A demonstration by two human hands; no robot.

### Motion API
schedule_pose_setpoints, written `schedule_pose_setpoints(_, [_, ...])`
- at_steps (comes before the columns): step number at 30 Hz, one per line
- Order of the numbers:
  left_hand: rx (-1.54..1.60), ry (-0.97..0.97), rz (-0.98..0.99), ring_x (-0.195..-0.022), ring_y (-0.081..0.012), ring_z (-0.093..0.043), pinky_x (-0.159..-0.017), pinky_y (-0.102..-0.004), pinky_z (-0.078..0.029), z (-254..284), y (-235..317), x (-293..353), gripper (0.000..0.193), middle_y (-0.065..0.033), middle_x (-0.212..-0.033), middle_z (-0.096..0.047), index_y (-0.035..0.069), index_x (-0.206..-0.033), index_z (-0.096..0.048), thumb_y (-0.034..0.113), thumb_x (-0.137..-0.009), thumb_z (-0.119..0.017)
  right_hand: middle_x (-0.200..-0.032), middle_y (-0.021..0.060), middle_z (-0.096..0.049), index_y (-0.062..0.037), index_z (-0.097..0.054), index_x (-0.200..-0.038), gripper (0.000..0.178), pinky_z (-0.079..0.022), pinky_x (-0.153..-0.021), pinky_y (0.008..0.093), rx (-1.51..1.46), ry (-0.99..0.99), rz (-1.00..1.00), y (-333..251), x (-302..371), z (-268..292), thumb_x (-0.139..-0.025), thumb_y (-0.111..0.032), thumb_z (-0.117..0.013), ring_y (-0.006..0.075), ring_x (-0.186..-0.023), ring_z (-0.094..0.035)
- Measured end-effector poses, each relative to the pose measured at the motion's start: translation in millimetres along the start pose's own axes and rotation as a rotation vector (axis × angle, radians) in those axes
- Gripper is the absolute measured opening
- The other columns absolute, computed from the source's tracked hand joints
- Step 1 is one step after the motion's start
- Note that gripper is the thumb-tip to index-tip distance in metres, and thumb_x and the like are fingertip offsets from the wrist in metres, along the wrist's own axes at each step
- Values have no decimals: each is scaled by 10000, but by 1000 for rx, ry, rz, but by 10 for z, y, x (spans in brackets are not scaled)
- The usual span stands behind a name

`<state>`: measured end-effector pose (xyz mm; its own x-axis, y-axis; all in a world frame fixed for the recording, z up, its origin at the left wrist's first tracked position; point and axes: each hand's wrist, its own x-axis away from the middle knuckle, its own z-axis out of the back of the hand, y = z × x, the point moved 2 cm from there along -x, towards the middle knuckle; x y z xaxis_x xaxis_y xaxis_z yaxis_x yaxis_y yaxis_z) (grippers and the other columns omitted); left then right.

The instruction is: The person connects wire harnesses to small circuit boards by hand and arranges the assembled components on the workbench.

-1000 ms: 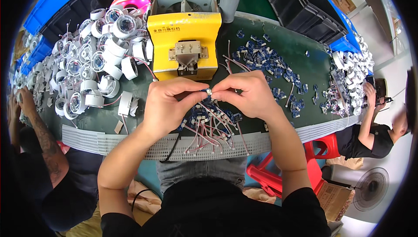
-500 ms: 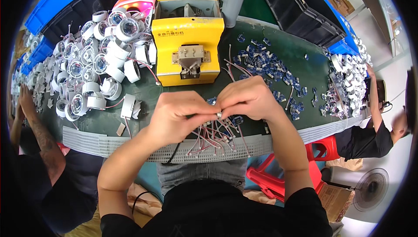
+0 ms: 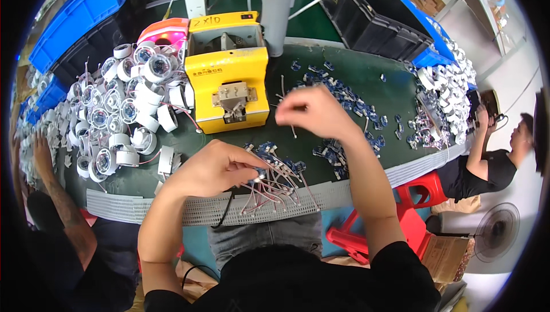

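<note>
My left hand point(image 3: 215, 169) is low over the front of the table, thumb and fingertips pinched on a small blue circuit board point(image 3: 259, 173) with a white connector. Beneath and beside it lies a heap of circuit boards with thin red-and-white wires point(image 3: 278, 183), some wire ends hanging over the table's front edge. Off to the right and farther back, my right hand point(image 3: 318, 111) is above the table, its curled fingers smeared by motion. Close to those fingertips are loose wires point(image 3: 294, 131). Loose blue circuit boards point(image 3: 355, 103) lie in a scattered pile behind and right of that hand.
A yellow machine point(image 3: 229, 71) stands at the middle back, beside a grey post point(image 3: 278, 11). White round housings point(image 3: 109, 111) are heaped left, more housings point(image 3: 447, 100) right. Black crates point(image 3: 372, 17) stand behind. Co-workers' arms point(image 3: 60, 197) and a person point(image 3: 492, 163) flank the table.
My hands have come apart from their shared pinch. The left has lowered toward the wired boards; the right has moved up and away, toward the loose wires. The head view has shifted slightly.
</note>
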<state>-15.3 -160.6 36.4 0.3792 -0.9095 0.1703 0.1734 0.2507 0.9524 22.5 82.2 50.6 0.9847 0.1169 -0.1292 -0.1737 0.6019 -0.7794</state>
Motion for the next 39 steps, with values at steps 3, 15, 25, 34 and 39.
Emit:
schedule_pose_setpoints(3, [-216, 19, -151, -783, -202, -653, -704, -325, -511, -84, 98, -65, 233, -113, -923, -685, 32, -1062, -730, 2, -837, -673, -885, 131, -675, -23, -733, -901, 171, -539, -755, 370, 354, 151, 35, 291, -204, -129, -769, -130, -744, 305, -802, -672])
schedule_pose_setpoints(15, [-701, 351, -437, -934, -299, -619, -824, -387, -513, -495, 252, -718, 169, -104, -974, -663, 28, -965, -713, 50, -799, -691, -886, 64, -678, 4, -673, -1050, 174, -503, -673, 264, -453, 562, -186, 552, -25, 237, -908, -95, -654, 117, -749, -625])
schedule_pose_setpoints(25, [-1118, 443, -236, -912, -286, -642, -794, -378, -542, -716, 78, -1427, 174, -119, -922, -687, 44, -926, -707, 81, -756, -715, -895, 67, -662, -2, -658, -1094, 189, -523, -712, 266, -782, 487, -81, 576, 180, 467, -967, -135, -615, 141, -784, -651])
schedule_pose_setpoints(34, [-811, 317, -484, -901, -298, -623, -816, -380, -517, -612, 339, -1195, 131, -131, -914, -647, 43, -889, -658, 32, -764, -697, -902, 94, -681, 3, -613, -1188, 250, -524, -725, 278, -694, 488, 5, 236, 166, 495, -966, -112, -605, 166, -812, -669])
schedule_pose_setpoints(39, [-225, 216, -339, -883, -164, -612, -726, -277, -501, -390, 457, -712, 296, -71, -973, -591, 50, -1097, -670, -34, -814, -683, -865, 104, -702, 10, -645, -1204, 255, -559, -654, 274, -509, 560, 8, 127, 240, 256, -966, -54, -581, 139, -728, -682])
